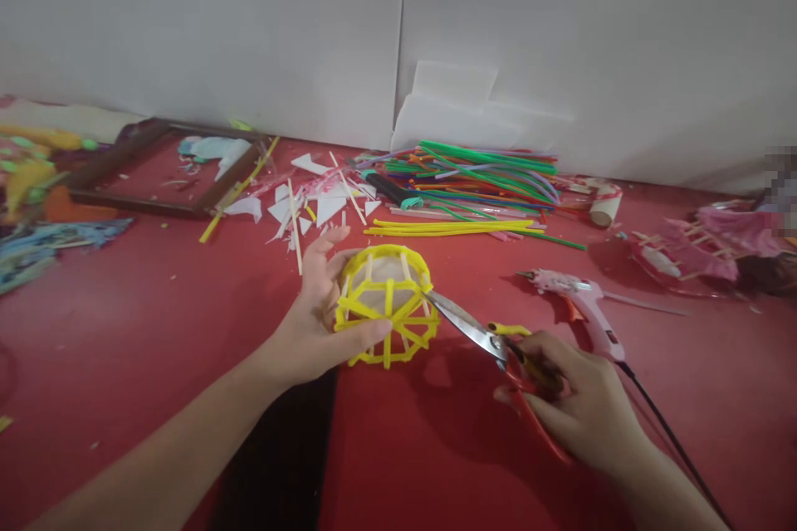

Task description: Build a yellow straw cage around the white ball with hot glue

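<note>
1. At the clock's centre, over the red table: yellow round frame of fuzzy strips and wooden sticks, spoked side turned toward the viewer, probably for a clear look at the strips.
2. At eight o'clock, left hand: grasping the frame, thumb across the spokes, other fingers around the far side, apparently for steadiness.
3. At four o'clock, right hand: fingers wrapped round the handles of red scissors, blades aimed toward ten, tips at the rim, seemingly for fine control. Yellow piece beside the pivot; impossible to tell whether gripped too.
4. At three o'clock: pink glue gun, nozzle toward nine, likely parked within easy reach.
5. At one o'clock: yellow pipe cleaners before a mixed coloured pile, perhaps set apart for handy picking.
6. At eleven o'clock: white paper scraps, loosely strewn.
</note>
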### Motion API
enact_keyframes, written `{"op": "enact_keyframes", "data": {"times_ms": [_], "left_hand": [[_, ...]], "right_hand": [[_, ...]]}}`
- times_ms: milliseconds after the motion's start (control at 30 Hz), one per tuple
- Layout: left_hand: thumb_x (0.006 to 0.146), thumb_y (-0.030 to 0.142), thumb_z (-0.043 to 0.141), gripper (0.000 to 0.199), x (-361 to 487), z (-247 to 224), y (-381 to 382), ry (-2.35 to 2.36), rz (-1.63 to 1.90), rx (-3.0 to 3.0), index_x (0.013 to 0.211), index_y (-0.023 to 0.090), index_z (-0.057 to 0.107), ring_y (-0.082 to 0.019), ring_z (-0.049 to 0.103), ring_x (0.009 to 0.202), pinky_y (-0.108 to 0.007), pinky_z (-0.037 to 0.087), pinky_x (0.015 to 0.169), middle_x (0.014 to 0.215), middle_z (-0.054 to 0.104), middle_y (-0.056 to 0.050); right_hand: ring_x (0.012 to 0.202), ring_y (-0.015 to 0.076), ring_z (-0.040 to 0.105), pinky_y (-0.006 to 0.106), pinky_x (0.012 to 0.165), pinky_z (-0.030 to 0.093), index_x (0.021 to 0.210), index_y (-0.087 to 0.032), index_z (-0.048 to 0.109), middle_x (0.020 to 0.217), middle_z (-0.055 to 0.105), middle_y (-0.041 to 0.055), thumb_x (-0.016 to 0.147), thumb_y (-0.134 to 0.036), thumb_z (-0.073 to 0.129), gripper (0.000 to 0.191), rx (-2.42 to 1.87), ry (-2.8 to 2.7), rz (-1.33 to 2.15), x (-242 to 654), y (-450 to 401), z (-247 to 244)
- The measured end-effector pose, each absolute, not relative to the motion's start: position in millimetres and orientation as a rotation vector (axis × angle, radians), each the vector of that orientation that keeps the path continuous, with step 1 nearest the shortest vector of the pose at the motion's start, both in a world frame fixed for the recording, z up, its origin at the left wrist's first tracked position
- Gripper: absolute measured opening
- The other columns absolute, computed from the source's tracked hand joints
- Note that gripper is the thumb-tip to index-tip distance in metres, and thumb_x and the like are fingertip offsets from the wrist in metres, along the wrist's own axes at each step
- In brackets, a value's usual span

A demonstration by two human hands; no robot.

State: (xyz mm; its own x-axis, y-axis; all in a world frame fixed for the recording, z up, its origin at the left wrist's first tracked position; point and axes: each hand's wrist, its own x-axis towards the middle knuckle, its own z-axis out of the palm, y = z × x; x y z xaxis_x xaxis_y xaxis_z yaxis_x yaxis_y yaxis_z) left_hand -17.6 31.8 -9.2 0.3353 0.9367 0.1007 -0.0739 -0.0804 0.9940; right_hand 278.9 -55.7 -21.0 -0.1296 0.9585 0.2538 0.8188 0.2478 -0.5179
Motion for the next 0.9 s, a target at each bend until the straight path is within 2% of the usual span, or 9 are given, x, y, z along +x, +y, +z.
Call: {"op": "enact_keyframes", "data": {"times_ms": [167, 367, 533, 633, 733, 833, 900], "left_hand": [[0.077, 0.025, 0.081, 0.09, -18, -9, 30, 0.863, 1.024, 1.374, 0.146, 0.037, 0.025, -0.026, 0.066, 0.115, -0.027, 0.061, 0.082, 0.126, 0.054, -0.007], [0.077, 0.028, 0.081, 0.088, -17, -11, 30, 0.847, 1.011, 1.383, 0.144, 0.039, 0.026, -0.021, 0.066, 0.109, -0.026, 0.061, 0.082, 0.121, 0.055, -0.005], [0.071, 0.031, 0.086, 0.099, -15, -7, 30, 0.855, 0.988, 1.29, 0.146, 0.04, 0.022, -0.025, 0.066, 0.115, -0.028, 0.062, 0.082, 0.127, 0.054, -0.005], [0.068, 0.031, 0.09, 0.109, -14, -6, 30, 0.816, 0.926, 1.25, 0.149, 0.041, 0.018, -0.028, 0.068, 0.117, -0.031, 0.063, 0.084, 0.134, 0.056, -0.007], [0.071, 0.035, 0.089, 0.108, -13, -12, 28, 0.817, 0.95, 1.236, 0.151, 0.04, 0.016, -0.03, 0.065, 0.124, -0.033, 0.062, 0.088, 0.134, 0.06, -0.007], [0.075, 0.039, 0.089, 0.1, -12, -17, 24, 0.816, 0.935, 1.196, 0.148, 0.039, 0.02, -0.027, 0.072, 0.11, -0.033, 0.063, 0.084, 0.126, 0.066, -0.005], [0.073, 0.04, 0.09, 0.092, -10, -16, 20, 0.87, 0.927, 1.155, 0.143, 0.036, 0.03, -0.025, 0.073, 0.104, -0.032, 0.063, 0.084, 0.125, 0.067, -0.005]], "right_hand": [[0.047, 0.0098, 0.044, 0.021, 0.045, 0.039, 0.079, -0.022, 0.064, 0.055, 0.053, -0.0055, 0.084, -0.066, 0.068, 0.044, -1.715, -1.976, 0.239, 283, -61, -29], [0.041, 0.0093, 0.048, 0.019, 0.04, 0.04, 0.079, -0.022, 0.064, 0.051, 0.055, -0.0065, 0.081, -0.071, 0.069, 0.049, -1.63, -2.121, 0.128, 291, -57, -35], [0.039, 0.0085, 0.054, 0.017, 0.039, 0.041, 0.08, -0.022, 0.064, 0.052, 0.061, -0.0057, 0.089, -0.067, 0.063, 0.046, -1.621, -2.154, 0.111, 291, -56, -35], [0.037, 0.0081, 0.053, 0.017, 0.038, 0.041, 0.074, -0.022, 0.063, 0.05, 0.059, -0.0055, 0.093, -0.069, 0.055, 0.052, -1.637, -2.146, 0.039, 290, -57, -33], [0.036, 0.0079, 0.052, 0.017, 0.038, 0.039, 0.07, -0.022, 0.061, 0.048, 0.057, -0.0051, 0.095, -0.072, 0.047, 0.058, -1.669, -2.131, -0.021, 287, -58, -29], [0.036, 0.0085, 0.053, 0.018, 0.039, 0.037, 0.07, -0.022, 0.062, 0.046, 0.057, -0.005, 0.096, -0.075, 0.039, 0.063, -1.717, -2.119, -0.025, 281, -62, -26], [0.037, 0.0094, 0.054, 0.019, 0.041, 0.038, 0.07, -0.022, 0.063, 0.047, 0.058, -0.0036, 0.097, -0.076, 0.033, 0.067, -1.769, -2.094, -0.033, 276, -65, -25]]}}
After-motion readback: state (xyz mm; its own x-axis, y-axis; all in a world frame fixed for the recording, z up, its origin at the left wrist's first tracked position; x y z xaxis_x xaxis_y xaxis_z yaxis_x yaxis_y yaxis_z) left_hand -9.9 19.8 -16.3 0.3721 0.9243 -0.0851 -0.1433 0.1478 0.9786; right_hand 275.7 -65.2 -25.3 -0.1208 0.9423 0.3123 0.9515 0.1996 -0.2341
